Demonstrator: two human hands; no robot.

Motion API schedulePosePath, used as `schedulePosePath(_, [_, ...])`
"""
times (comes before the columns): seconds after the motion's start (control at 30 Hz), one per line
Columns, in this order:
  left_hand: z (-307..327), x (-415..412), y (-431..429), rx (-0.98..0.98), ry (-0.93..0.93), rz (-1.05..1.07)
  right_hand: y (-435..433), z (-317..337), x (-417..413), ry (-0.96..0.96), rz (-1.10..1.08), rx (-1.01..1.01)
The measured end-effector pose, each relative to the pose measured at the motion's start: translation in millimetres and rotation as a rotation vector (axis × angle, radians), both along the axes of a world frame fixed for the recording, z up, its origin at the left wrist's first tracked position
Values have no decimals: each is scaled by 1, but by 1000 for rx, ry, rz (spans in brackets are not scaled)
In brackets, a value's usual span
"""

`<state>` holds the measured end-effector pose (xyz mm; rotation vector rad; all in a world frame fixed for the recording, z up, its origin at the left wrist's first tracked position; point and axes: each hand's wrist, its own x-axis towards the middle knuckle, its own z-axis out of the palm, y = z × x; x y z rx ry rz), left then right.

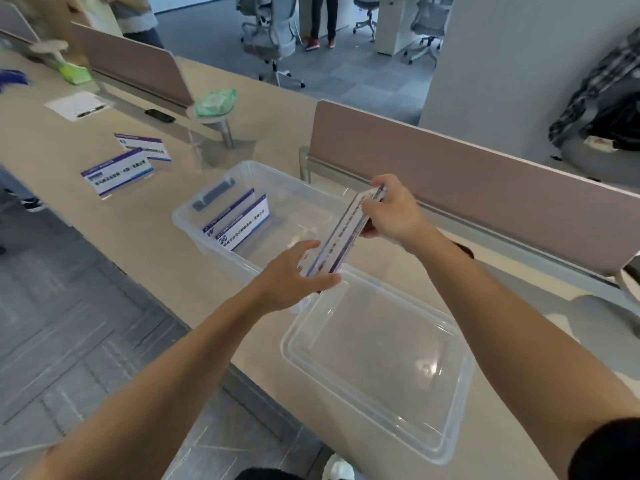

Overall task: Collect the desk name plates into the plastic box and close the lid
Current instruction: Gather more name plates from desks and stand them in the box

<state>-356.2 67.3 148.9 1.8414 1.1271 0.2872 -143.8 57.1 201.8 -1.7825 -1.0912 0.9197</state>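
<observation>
A clear plastic box (194, 216) with a grey handle stands open on the beige desk, two name plates (242, 220) upright at its left end. Over the box, both hands hold a name plate (348, 230) seen nearly edge-on: my right hand (391, 209) grips its far end, my left hand (294, 275) holds its near end. The clear lid (381, 362) lies on the desk in front of the box, to the right. Two more name plates (117, 171) (145, 145) stand on the desk to the left.
Pink divider panels (467, 188) run along the back of the desk. A small stand with a green bag (216, 102), a black phone (159, 116) and a paper with a pen (78, 105) lie further left. People and office chairs are beyond the desk.
</observation>
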Motion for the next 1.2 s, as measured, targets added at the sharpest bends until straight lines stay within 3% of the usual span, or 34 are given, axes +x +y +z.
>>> schedulePosePath(0.2, [-1, -31, 44, 148, 104, -91, 47, -17, -20, 126, -55, -7])
schedulePosePath(0.3, [-14, -62, 89, 193, 124, -19, 74, -23, -31, 138, -85, -34])
schedulePosePath(0.4, [-30, -98, 147, 235, 162, 39, 105, -30, -47, 94, -104, -87])
schedulePosePath(0.63, [-55, -138, 250, 364, 151, -59, 177, -58, -84, 24, -164, -222])
schedulePosePath(0.8, [-75, -162, 311, 385, 254, -103, 221, -90, -103, -2, -217, -308])
schedulePosePath(1.2, [-117, -168, 348, 414, 268, -18, 279, -149, -108, 20, -180, -579])
